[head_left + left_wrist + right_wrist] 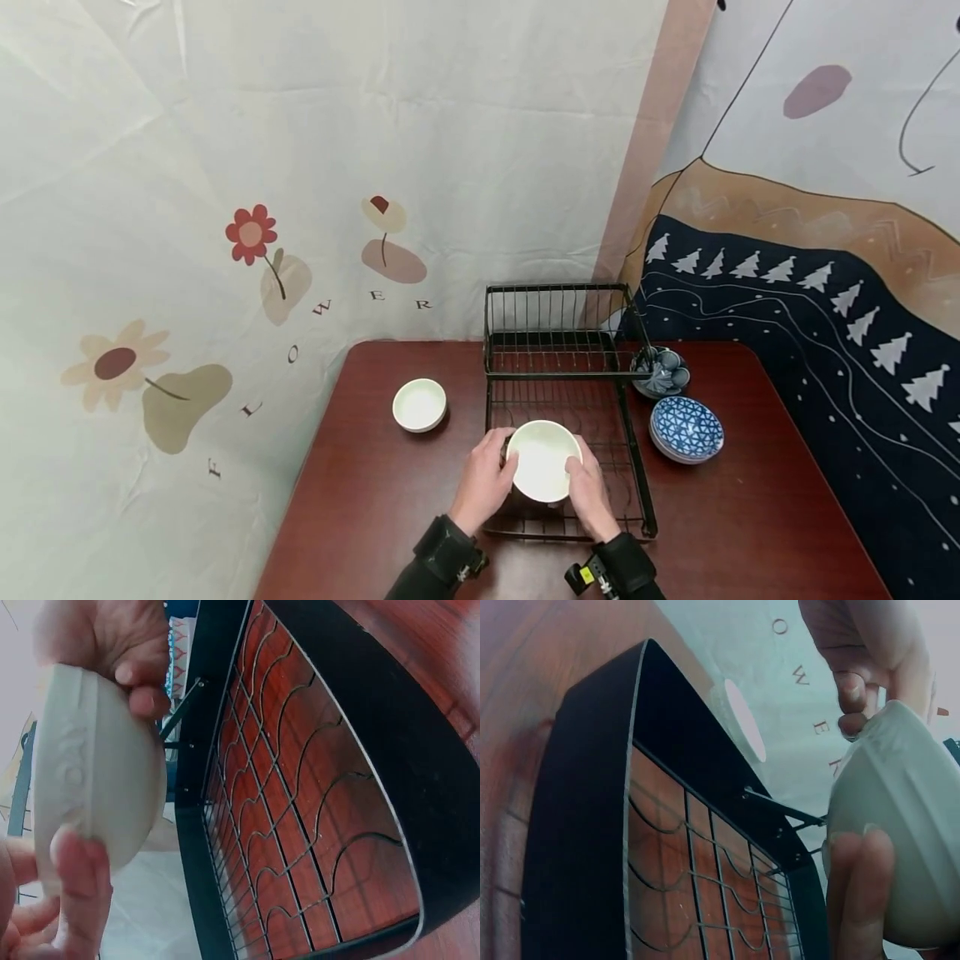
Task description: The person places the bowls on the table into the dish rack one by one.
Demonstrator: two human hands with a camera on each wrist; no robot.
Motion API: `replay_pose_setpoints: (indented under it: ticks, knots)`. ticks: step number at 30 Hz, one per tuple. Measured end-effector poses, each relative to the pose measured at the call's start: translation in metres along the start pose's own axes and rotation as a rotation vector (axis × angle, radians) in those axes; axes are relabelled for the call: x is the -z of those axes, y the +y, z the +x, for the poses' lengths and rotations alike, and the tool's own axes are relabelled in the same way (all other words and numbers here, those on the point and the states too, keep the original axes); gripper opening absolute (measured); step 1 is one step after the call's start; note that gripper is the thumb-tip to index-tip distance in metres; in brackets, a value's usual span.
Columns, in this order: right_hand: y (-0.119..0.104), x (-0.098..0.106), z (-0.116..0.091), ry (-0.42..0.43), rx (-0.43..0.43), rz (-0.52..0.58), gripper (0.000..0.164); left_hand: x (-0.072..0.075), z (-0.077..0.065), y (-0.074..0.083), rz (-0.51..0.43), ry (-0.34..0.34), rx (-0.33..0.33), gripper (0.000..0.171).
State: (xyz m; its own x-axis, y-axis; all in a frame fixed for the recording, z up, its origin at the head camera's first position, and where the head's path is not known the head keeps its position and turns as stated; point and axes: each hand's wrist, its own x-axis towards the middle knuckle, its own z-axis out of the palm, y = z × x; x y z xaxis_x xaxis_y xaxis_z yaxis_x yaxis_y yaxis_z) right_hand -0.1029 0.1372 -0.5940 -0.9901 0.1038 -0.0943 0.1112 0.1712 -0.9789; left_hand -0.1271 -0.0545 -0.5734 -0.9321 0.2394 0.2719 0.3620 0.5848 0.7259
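Note:
A cream bowl [543, 461] is held up over the lower tier of a black wire dish rack [641, 479]. My left hand [483, 477] grips its left side, thumb at the rim and fingers curled beneath. On the opposite side my right hand [588, 490] grips it the same way. Raised lettering shows on the outside of the bowl [97, 765] in the left wrist view. From the right wrist, fingers of the right hand [862, 885] press against the bowl's wall [900, 825]. The rack's wavy wires [300, 787] lie below the bowl.
Left of the rack, a second cream bowl [419, 406] stands on the dark red table [360, 517]. To the right are stacked blue-patterned bowls [686, 427], with a blue-grey petal-shaped dish [663, 372] behind them, partly beside the rack's upper tier [558, 377]. A printed cloth [300, 125] hangs behind.

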Motion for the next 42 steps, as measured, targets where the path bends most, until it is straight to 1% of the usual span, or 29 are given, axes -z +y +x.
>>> replay_pose_setpoints:
  ticks: [4, 6, 7, 9, 12, 14, 15, 18, 20, 22, 25, 28, 30, 33, 36, 39, 42]
  knots:
    - [-0.001, 0.005, 0.001, 0.034, 0.010, -0.073, 0.053, 0.003, -0.001, -0.005, -0.050, -0.034, -0.002, 0.032]
    - [-0.002, 0.006, 0.002, 0.049, 0.009, -0.108, 0.050, 0.007, -0.003, -0.010, -0.053, -0.023, 0.007, 0.034]
    - [-0.002, 0.007, 0.002, 0.055, 0.007, -0.122, 0.049, 0.009, -0.003, -0.014, -0.043, -0.006, 0.009, 0.034]
    - [-0.003, 0.008, 0.002, 0.063, 0.004, -0.141, 0.048, 0.013, -0.005, -0.025, 0.017, 0.052, 0.008, 0.033]
    - [-0.005, 0.011, 0.002, 0.080, 0.009, -0.167, 0.047, 0.020, -0.010, -0.046, 0.158, 0.135, -0.002, 0.033]
    - [-0.006, 0.015, 0.002, 0.092, 0.010, -0.187, 0.047, 0.023, -0.016, -0.063, 0.243, 0.155, -0.008, 0.036]
    - [-0.006, 0.017, 0.002, 0.096, 0.013, -0.200, 0.047, 0.025, -0.020, -0.072, 0.279, 0.150, -0.005, 0.038]
    - [-0.007, 0.024, 0.004, 0.100, 0.021, -0.234, 0.048, 0.031, -0.034, -0.096, 0.339, 0.067, 0.050, 0.047]
    - [-0.005, 0.028, 0.006, 0.096, 0.023, -0.271, 0.050, 0.036, -0.047, -0.112, 0.353, -0.005, 0.096, 0.055]
    - [-0.003, 0.032, 0.008, 0.100, 0.035, -0.332, 0.053, 0.042, -0.059, -0.125, 0.357, -0.069, 0.145, 0.062]
    - [0.002, 0.034, 0.010, 0.099, 0.061, -0.464, 0.056, 0.051, -0.074, -0.141, 0.363, -0.138, 0.208, 0.074]
    - [0.006, 0.036, 0.012, 0.109, 0.122, -0.602, 0.058, 0.057, -0.083, -0.152, 0.391, -0.208, 0.289, 0.088]
    - [0.010, 0.036, 0.015, 0.126, 0.182, -0.699, 0.061, 0.059, -0.087, -0.157, 0.403, -0.246, 0.322, 0.098]
    - [0.018, 0.037, 0.019, 0.168, 0.283, -0.821, 0.067, 0.058, -0.091, -0.162, 0.409, -0.278, 0.334, 0.106]
    - [0.024, 0.039, 0.024, 0.200, 0.374, -0.931, 0.071, 0.055, -0.093, -0.165, 0.404, -0.273, 0.326, 0.108]
    - [0.029, 0.040, 0.027, 0.212, 0.437, -1.028, 0.073, 0.054, -0.094, -0.167, 0.395, -0.265, 0.326, 0.107]
    - [0.032, 0.040, 0.031, 0.219, 0.477, -1.118, 0.074, 0.055, -0.095, -0.168, 0.394, -0.264, 0.313, 0.105]
